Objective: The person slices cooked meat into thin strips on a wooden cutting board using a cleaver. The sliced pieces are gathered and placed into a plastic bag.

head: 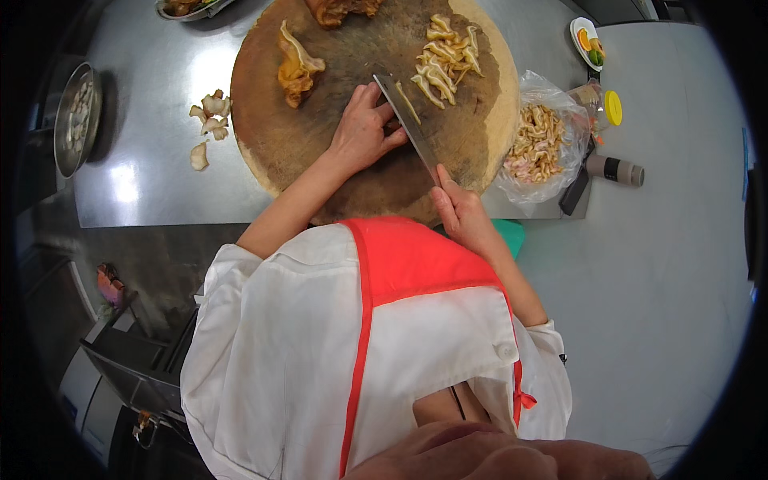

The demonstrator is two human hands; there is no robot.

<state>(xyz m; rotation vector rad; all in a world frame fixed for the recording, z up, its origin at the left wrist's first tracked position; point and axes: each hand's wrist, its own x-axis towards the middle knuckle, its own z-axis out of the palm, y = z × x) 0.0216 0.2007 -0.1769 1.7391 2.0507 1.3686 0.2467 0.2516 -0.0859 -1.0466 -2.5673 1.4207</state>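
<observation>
My right hand (461, 207) grips a kitchen cleaver (408, 123), its blade slanting up and left over a round wooden chopping block (354, 192). My left hand (363, 129) presses down beside the blade on a brown piece of meat (392, 125), mostly hidden under the fingers. Just right of the blade lies one thin cut strip (408, 103). A heap of cooked pig's ear strips (447, 60) rests farther up the block's right side. On its left side is a larger uncut pig's ear piece (297, 69). Another brown chunk of meat (339, 11) sits at the far edge.
Right of the block, a clear plastic bag (576, 129) holds many strips, near a yellow-lidded container (612, 108) and a grey cylinder (618, 170). Pale scraps (211, 117) lie left on the steel table (150, 162). A metal bowl (90, 135) stands farther left.
</observation>
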